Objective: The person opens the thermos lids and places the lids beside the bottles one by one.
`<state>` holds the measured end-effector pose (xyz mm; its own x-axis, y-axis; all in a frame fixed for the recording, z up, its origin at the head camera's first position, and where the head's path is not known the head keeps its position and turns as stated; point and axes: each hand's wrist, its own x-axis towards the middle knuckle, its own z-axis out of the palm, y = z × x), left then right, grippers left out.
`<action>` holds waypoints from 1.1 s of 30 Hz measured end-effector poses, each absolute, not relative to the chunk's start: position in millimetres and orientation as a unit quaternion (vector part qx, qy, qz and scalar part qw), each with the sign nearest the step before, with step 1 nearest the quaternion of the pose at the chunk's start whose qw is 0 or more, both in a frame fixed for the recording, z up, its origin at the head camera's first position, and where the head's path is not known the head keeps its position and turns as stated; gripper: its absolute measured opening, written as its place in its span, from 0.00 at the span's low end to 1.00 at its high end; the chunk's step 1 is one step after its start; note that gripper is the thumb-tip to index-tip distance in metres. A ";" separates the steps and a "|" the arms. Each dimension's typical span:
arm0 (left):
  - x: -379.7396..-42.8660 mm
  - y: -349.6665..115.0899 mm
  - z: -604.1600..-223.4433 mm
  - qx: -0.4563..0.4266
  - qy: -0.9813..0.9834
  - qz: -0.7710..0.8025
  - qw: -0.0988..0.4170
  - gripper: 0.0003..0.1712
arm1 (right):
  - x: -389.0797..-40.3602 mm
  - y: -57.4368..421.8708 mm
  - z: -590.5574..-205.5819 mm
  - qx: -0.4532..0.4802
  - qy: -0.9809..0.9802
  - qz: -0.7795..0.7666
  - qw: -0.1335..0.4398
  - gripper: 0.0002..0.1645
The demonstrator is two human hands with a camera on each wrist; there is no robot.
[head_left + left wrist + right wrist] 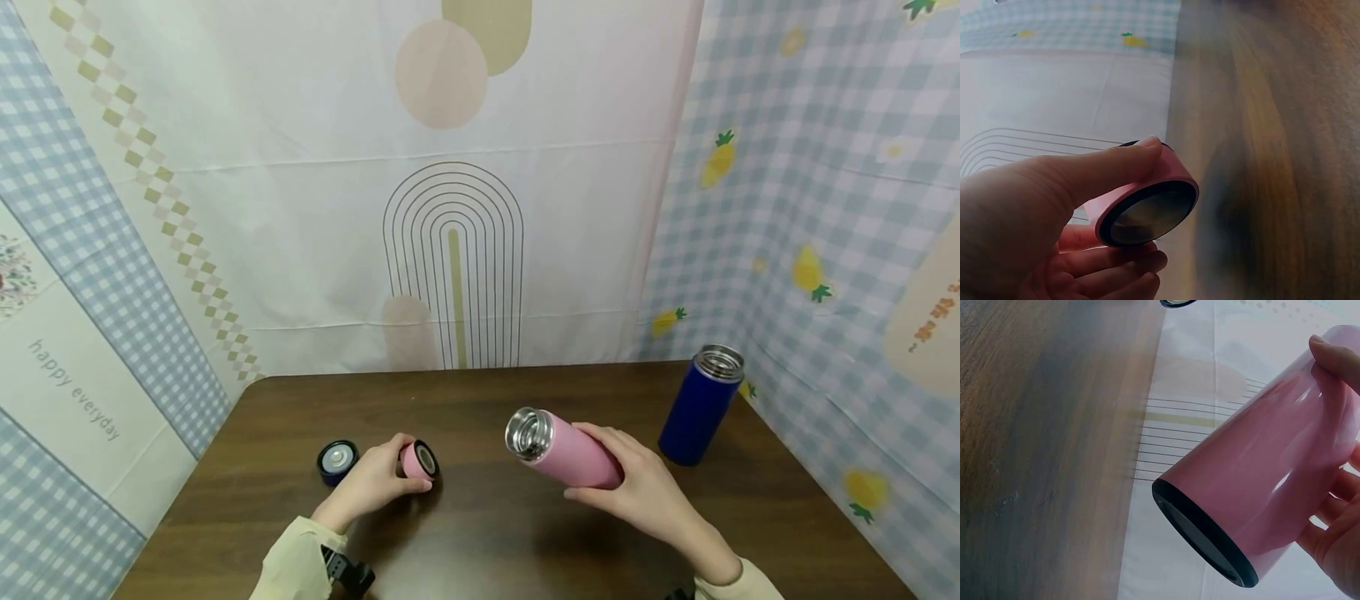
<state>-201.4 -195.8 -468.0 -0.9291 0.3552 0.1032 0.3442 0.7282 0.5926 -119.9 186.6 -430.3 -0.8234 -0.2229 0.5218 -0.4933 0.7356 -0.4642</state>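
My left hand [377, 477] pinches a pink lid [417, 461] between thumb and fingers. In the left wrist view the lid [1172, 167] is tilted, its dark-rimmed round face turned toward the camera. My right hand [645, 483] grips a pink thermos bottle [576, 454] around its body, leaning it with the bare steel mouth up and to the left. The right wrist view shows the bottle's black base [1204, 534] above the table. Just left of my left hand lies a dark blue lid [337, 461], inner side up. Beyond my right hand stands a blue thermos bottle [697, 412] without a lid.
Everything is over a dark brown wooden table [480, 533]. A white printed cloth [322, 250] hangs along its back edge, and a blue checked cloth [810, 208] with pineapples hangs on the right side.
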 end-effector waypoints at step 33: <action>-198.1 -215.7 -477.2 0.175 0.935 0.309 0.011 0.41 | -135.3 204.8 -431.6 0.141 -0.864 0.435 0.210 0.48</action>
